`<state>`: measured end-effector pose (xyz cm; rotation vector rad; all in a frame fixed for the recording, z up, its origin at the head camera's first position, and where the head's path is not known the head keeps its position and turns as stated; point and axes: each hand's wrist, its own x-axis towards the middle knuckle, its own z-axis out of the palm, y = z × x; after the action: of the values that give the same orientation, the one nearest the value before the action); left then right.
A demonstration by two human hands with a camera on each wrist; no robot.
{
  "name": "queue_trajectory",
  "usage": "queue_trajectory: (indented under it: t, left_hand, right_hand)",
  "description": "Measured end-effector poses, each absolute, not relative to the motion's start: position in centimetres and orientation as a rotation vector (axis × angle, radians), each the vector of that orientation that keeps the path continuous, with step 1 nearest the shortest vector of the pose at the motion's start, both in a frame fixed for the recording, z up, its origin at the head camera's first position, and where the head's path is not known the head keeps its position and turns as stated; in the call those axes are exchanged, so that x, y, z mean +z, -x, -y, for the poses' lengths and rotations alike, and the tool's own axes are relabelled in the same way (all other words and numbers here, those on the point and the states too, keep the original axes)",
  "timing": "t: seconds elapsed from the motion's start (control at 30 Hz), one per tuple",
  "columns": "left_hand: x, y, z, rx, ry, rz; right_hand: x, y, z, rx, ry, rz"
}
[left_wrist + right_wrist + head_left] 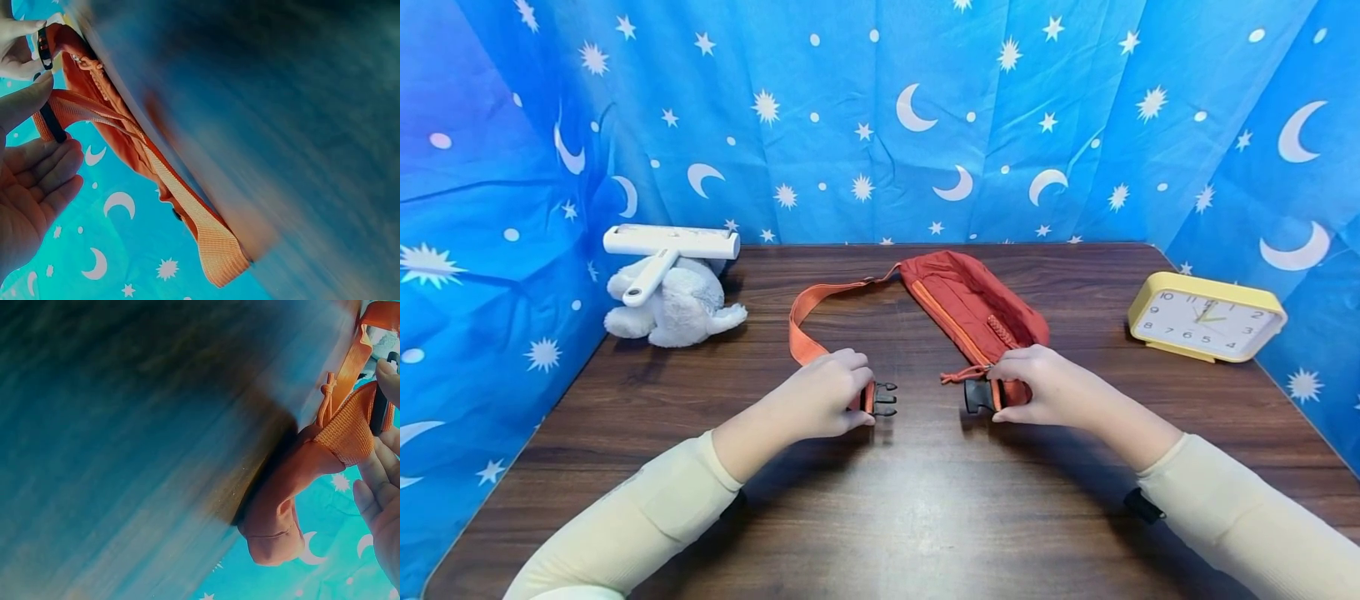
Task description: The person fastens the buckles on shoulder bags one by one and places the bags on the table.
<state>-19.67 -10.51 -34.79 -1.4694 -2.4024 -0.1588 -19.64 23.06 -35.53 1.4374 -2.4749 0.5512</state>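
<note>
A red-orange waist bag point(973, 304) lies on the table, its orange strap point(808, 321) looping out to the left. My left hand point(831, 392) pinches the strap end at the black pronged buckle half point(885, 399), whose prongs point right. Opposite it, my right hand point(1037, 387) pinches the black socket buckle half point(977, 396) beside the bag's near end. The two halves face each other with a gap between them. In the left wrist view, thumb and fingers hold the strap's black buckle bar point(52, 119). The right wrist view shows the webbing point(350, 428) at the other buckle half.
A grey plush toy point(681, 304) sits at the back left with a white lint roller point(670, 243) resting on it. At the right stands a yellow alarm clock point(1206, 317). Blue curtains point(850, 125) with stars and moons enclose the wooden table point(895, 517).
</note>
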Motion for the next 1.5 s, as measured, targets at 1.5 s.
queue_trajectory:
  t: [1.5]
  left_hand:
    - [-34.0,19.6,8.3,-0.104,1.454,2.375]
  right_hand:
    - [-35.6,19.6,-22.2,0.493,-1.412,2.436]
